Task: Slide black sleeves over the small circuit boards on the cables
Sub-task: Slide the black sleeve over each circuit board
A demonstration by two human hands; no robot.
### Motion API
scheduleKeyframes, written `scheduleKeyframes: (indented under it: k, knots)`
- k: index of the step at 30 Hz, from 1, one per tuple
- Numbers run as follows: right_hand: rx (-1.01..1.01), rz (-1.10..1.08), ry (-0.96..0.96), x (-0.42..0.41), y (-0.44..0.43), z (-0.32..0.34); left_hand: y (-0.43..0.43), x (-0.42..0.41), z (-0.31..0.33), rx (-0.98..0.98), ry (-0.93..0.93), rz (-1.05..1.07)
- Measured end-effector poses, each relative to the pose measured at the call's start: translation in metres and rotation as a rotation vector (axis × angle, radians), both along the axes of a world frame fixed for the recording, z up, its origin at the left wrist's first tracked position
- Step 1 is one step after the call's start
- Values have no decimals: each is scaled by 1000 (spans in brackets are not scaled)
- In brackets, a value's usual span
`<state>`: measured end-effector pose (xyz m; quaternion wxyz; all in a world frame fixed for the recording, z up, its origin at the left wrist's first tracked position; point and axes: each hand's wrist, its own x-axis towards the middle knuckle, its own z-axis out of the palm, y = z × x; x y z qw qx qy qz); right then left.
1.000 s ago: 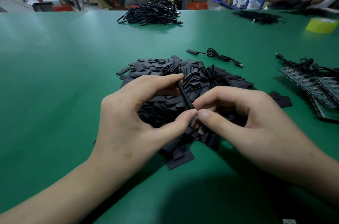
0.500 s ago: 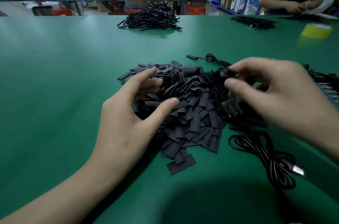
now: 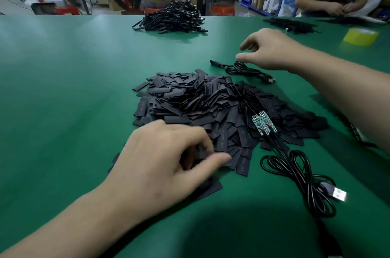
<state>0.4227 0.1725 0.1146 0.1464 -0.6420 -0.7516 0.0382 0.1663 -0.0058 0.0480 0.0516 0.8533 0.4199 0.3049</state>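
Workshop's green table (image 3: 63, 88) carries the sleeves (image 3: 190, 99) at centre; circuit boards (image 3: 262, 123) lie at the heap's 4 o'clock edge, cables (image 3: 295, 173) trailing to 5 o'clock. At 7 o'clock the left hand (image 3: 160, 164) is blurred, so its grip cannot be told; at 1 o'clock the right hand (image 3: 272, 48) has its grip spread and empty. Raking the heap may snag board wires or lift several sleeves.
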Motion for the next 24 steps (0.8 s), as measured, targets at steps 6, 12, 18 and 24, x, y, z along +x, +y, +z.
scheduleKeyframes:
  k: [6, 12, 18, 24]
  knots:
    - [-177, 146, -184, 2, -110, 9, -4, -1, 9, -92, 238, -26]
    - [-181, 60, -233, 14, -145, -15, -2, -2, 8, -94, 272, -40]
    - [-116, 108, 40, 7, -144, -17, 0, -1, 0, -118, 65, -70]
    - [-255, 427, 643, -25, -174, -12, -3, 8, -3, -330, -498, -88]
